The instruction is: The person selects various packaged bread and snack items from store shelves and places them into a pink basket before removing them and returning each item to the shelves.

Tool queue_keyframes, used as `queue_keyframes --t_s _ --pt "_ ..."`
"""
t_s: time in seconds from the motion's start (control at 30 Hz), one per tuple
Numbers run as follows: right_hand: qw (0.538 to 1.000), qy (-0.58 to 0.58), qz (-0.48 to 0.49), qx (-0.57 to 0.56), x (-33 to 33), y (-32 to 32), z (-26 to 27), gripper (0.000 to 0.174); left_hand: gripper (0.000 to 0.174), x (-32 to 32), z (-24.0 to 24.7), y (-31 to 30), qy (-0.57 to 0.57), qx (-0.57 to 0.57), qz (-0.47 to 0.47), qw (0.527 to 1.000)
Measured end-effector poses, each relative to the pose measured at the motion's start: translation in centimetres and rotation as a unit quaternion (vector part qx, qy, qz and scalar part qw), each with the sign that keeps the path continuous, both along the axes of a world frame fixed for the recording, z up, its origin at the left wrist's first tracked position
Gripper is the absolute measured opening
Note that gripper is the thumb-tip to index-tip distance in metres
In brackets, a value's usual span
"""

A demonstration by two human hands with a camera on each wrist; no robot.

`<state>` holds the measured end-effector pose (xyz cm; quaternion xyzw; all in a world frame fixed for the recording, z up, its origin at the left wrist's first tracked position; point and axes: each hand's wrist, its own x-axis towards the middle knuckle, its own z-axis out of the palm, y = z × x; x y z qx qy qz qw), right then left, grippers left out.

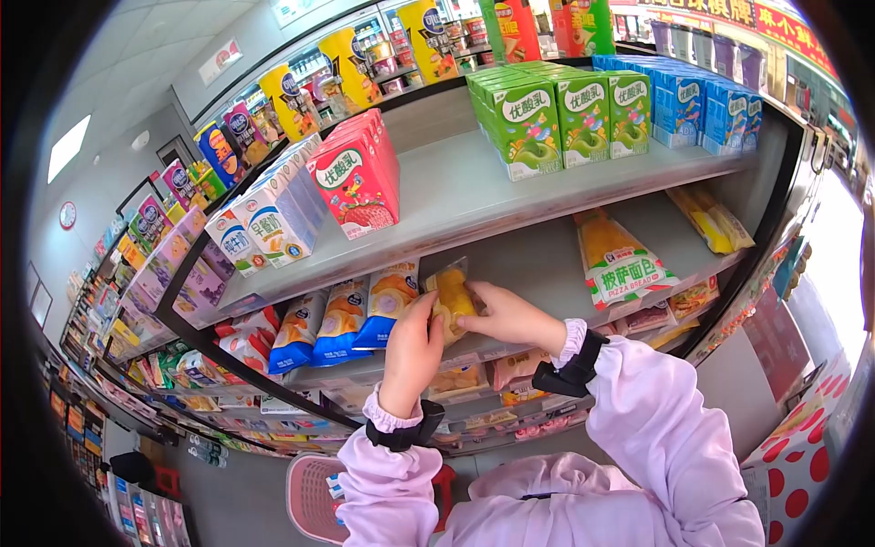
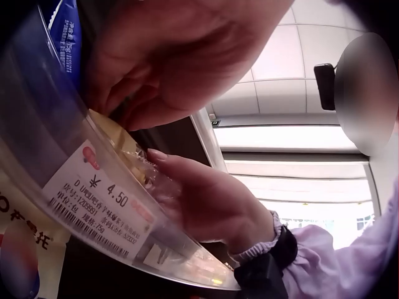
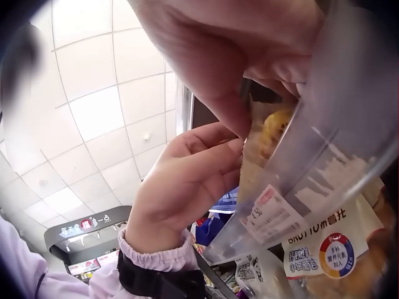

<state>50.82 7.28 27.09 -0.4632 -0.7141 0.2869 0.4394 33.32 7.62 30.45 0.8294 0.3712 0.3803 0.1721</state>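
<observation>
A clear-wrapped packet of yellow bread [image 1: 450, 290] stands on the lower shelf, behind the clear price strip [image 2: 100, 199]. My left hand [image 1: 412, 351] holds its left side. From the right, my right hand [image 1: 518, 319] grips it, thumb in front and fingers at its upper edge. In the left wrist view the crinkled wrapper lies by the right hand's [image 2: 209, 196] thumb; the left fingertips are partly hidden behind the packet. Blue-and-orange bread bags [image 1: 344, 321] stand just left of my left hand.
The upper shelf [image 1: 456, 196] carries red, green and blue drink cartons [image 1: 355, 173]. A pizza bread bag [image 1: 622, 260] lies farther right on the lower shelf. More packets fill the tiers below. A pink basket [image 1: 310, 497] stands on the floor by my left sleeve.
</observation>
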Motion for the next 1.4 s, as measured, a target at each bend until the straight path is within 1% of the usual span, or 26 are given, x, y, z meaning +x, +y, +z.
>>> queue_keyframes --t_s 0.17,0.23,0.27,0.33,0.37,0.4,0.47,0.5,0.6,0.67,0.7,0.8,0.83,0.87,0.9,1.0,1.07,1.1,1.13,1.17,1.2,1.23,1.27,1.3,1.33,1.4 --pt "0.993 -0.112 -0.034 -0.003 -0.3 -2.2 2.3 0.058 0.030 -0.4 0.2 -1.2 0.014 0.040 0.008 0.999" --pt "0.987 -0.155 -0.047 0.010 0.3 -3.7 2.6 0.060 0.029 -0.8 0.1 -2.3 -0.004 0.106 0.011 0.994" --pt "0.982 -0.153 -0.059 0.091 0.6 -4.6 2.6 0.055 0.029 -1.0 -0.1 -3.1 -0.014 0.139 0.010 0.990" --pt "0.953 -0.149 -0.087 0.248 1.0 -7.1 2.2 0.045 0.028 -1.6 -0.2 -5.2 -0.037 0.132 0.015 0.990" --pt "0.980 -0.103 -0.070 0.154 0.8 -9.6 2.9 0.040 0.028 -1.9 -0.7 -6.2 -0.050 0.128 0.013 0.990" --pt "0.977 -0.105 -0.048 0.177 1.0 -10.9 2.7 0.038 0.024 -2.2 -1.8 -7.2 -0.057 0.124 0.031 0.990" --pt "0.995 -0.049 0.051 0.076 1.7 -14.2 1.4 0.034 0.020 -2.6 -3.8 -9.2 -0.079 0.096 0.034 0.992" --pt "0.994 -0.062 0.063 0.057 2.1 -15.9 0.5 0.033 0.019 -2.9 -4.8 -10.1 -0.076 0.081 0.027 0.993" --pt "0.990 -0.074 0.105 -0.054 3.0 -20.7 -2.0 0.030 0.019 -3.2 -8.2 -12.1 0.003 -0.011 -0.017 1.000" --pt "0.986 -0.030 0.117 -0.113 3.7 -23.2 -5.6 0.032 0.022 -3.1 -10.0 -13.7 0.117 -0.073 -0.053 0.989" --pt "0.987 -0.036 0.102 -0.122 3.9 -24.5 -6.8 0.033 0.030 -3.2 -10.5 -14.4 0.197 -0.139 -0.090 0.966" --pt "0.986 -0.026 0.053 -0.157 4.3 -28.3 -10.0 0.031 0.034 -4.3 -15.0 -16.2 0.260 -0.150 -0.218 0.929" --pt "0.985 -0.026 0.037 -0.167 4.2 -29.4 -11.0 0.030 0.038 -4.5 -15.8 -17.0 0.288 -0.179 -0.216 0.915" --pt "0.984 -0.023 0.022 -0.176 4.0 -30.2 -11.7 0.029 0.038 -4.6 -16.1 -17.9 0.279 -0.184 -0.219 0.916" --pt "0.975 0.021 0.017 -0.220 3.6 -31.0 -11.9 0.027 0.038 -4.7 -16.2 -18.9 0.272 -0.190 -0.223 0.917" --pt "0.966 0.058 0.020 -0.251 2.1 -32.8 -13.6 0.027 0.035 -5.3 -16.3 -21.1 0.272 -0.235 -0.220 0.907" --pt "0.972 0.042 0.047 -0.228 1.5 -32.7 -13.6 0.028 0.034 -5.2 -14.8 -21.3 0.284 -0.279 -0.204 0.895" --pt "0.974 0.031 0.059 -0.216 1.5 -32.3 -13.2 0.029 0.032 -5.3 -14.2 -20.7 0.241 -0.245 -0.192 0.919" --pt "0.981 0.018 0.048 -0.186 1.5 -31.5 -12.0 0.030 0.031 -5.1 -13.0 -19.6 0.152 -0.153 -0.183 0.959" --pt "0.987 0.005 0.035 -0.156 1.5 -30.3 -10.1 0.030 0.028 -4.9 -11.2 -18.6 0.081 -0.147 -0.128 0.978" --pt "0.992 -0.008 0.018 -0.124 1.4 -28.9 -8.4 0.031 0.024 -4.6 -9.6 -17.1 0.032 -0.092 -0.074 0.992" --pt "0.994 0.031 0.005 -0.103 1.4 -27.3 -6.9 0.032 0.022 -4.1 -7.0 -15.8 -0.011 -0.099 -0.025 0.995" --pt "0.994 0.070 -0.009 -0.081 1.3 -25.6 -5.4 0.032 0.023 -4.3 -6.3 -13.2 -0.086 -0.082 -0.039 0.992" --pt "0.998 0.061 -0.027 -0.022 1.1 -23.8 -3.6 0.032 0.024 -4.1 -5.3 -11.4 -0.184 -0.116 -0.042 0.975" --pt "0.997 0.052 -0.043 0.038 0.8 -22.0 -1.9 0.031 0.026 -3.8 -4.3 -9.5 -0.221 -0.108 -0.041 0.968" --pt "0.995 0.062 -0.043 0.071 0.2 -18.6 0.4 0.032 0.028 -3.7 -3.3 -6.5 -0.153 -0.015 0.009 0.988"
